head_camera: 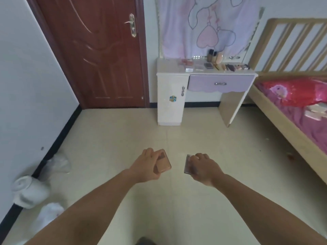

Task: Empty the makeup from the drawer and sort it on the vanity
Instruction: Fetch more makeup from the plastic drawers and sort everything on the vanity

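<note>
My left hand (146, 165) grips a flat pink makeup compact (163, 165) over the tiled floor. Beside it, my right hand (203, 167) holds a darker, flat makeup palette (187, 165) by its edge. Both hands are well short of the white vanity (169, 68) against the far wall. Its lilac drawer (221, 84) is closed. On the vanity top lie several makeup items (235, 66): bottles at the back, a row of sticks on the right, small cases in the middle.
A brown door (99, 50) stands left of the vanity. A wooden bed (292, 131) with pink bedding and a few boxes (316, 112) runs along the right. White plastic bags (56, 163) and a white bin (28, 191) sit by the left wall.
</note>
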`<act>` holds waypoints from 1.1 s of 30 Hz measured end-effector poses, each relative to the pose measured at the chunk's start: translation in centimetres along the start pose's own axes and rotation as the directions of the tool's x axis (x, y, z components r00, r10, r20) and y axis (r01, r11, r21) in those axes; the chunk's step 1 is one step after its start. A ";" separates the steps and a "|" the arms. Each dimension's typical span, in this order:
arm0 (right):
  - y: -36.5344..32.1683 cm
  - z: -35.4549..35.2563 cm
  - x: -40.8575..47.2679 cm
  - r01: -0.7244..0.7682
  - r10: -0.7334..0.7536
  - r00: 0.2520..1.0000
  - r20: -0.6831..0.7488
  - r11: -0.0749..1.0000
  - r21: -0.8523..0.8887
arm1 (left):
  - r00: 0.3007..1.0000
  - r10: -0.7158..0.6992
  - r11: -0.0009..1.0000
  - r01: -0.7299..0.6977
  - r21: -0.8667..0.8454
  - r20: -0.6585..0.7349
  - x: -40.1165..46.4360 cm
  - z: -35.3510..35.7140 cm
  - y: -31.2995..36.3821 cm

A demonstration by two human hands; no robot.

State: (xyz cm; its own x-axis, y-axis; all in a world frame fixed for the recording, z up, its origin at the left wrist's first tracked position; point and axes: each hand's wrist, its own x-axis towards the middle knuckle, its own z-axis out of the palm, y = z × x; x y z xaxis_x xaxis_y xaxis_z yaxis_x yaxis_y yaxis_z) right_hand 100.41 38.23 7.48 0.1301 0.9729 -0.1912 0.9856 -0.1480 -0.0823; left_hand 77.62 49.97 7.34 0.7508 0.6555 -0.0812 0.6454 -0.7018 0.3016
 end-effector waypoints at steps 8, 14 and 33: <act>3.5 -4.2 23.6 -0.013 0.014 1.000 -0.020 0.999 0.037 | 1.000 -0.023 1.000 0.023 -0.003 -0.001 20.7 -5.2 -12.0; 7.3 -8.3 38.1 -0.072 0.077 0.996 -0.043 0.992 0.108 | 0.999 0.024 0.999 -0.025 0.024 0.037 36.3 -10.0 -18.2; 29.0 -18.3 83.4 0.043 -0.044 0.999 0.026 0.998 0.041 | 0.997 -0.063 0.998 0.063 -0.014 0.034 82.7 -15.0 -28.0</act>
State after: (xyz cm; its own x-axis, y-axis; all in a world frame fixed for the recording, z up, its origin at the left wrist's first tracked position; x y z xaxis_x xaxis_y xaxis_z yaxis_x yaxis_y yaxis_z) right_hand 141.85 118.32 7.01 0.0835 0.9734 -0.2132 0.9850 -0.1130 -0.1302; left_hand 119.56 128.02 6.42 0.7131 0.6885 -0.1320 0.6895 -0.6548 0.3095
